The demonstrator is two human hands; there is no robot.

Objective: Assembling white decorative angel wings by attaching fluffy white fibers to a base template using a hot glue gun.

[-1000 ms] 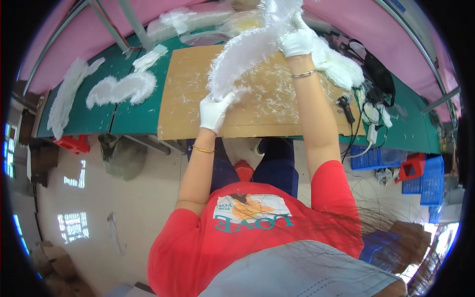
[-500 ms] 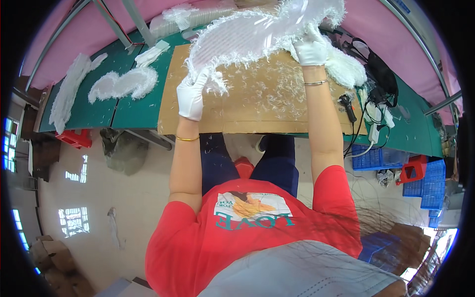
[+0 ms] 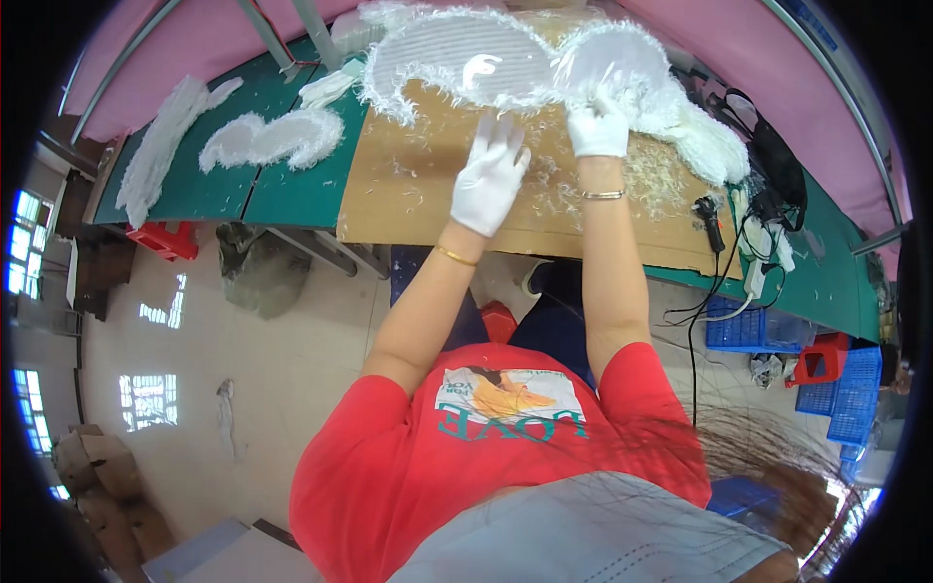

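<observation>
A translucent white ribbed panel (image 3: 457, 60) with a feathery fringe lies across the far part of a brown cardboard sheet (image 3: 408, 194). My right hand (image 3: 598, 131), in a white glove, has its fingers closed on the fringe at the panel's near edge, right of the narrow waist. My left hand (image 3: 489, 180), also gloved, is over the cardboard just short of the panel. Its fingers stretch out toward the panel and hold nothing. White fluff lies scattered over the cardboard. To the right rests a fluffy white piece (image 3: 711, 146).
A fringed white piece (image 3: 277, 138) and a long white bundle (image 3: 165, 151) lie on the green table (image 3: 209, 199) at left. At right are a black corded tool (image 3: 712, 228), a power strip (image 3: 756, 277) and a black bag (image 3: 777, 160). Blue crates (image 3: 855, 394) stand below.
The panel has come down from a raised, tilted position onto the cardboard's far part. My left hand has let go of its left end and moved right; my right hand stays at the edge.
</observation>
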